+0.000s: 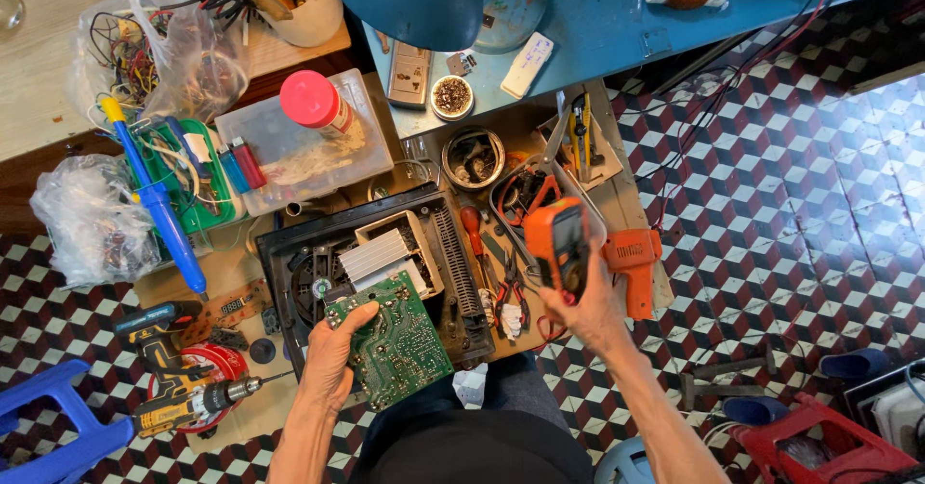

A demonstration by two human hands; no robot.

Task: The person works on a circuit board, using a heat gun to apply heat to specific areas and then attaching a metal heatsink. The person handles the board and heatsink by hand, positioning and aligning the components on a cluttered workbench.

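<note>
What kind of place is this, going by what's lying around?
Probably an electronics repair workbench. The left hand holds a green circuit board, the right hand an orange multimeter, above an opened black appliance casing, with screwdrivers and pliers alongside.

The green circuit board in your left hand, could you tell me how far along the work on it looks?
Done: the black appliance casing lies open, and the green circuit board is tilted up out of it. In hand: the left hand holds the board and the right hand holds an orange multimeter. Left: the board is not seated back and the casing is uncovered.
</note>
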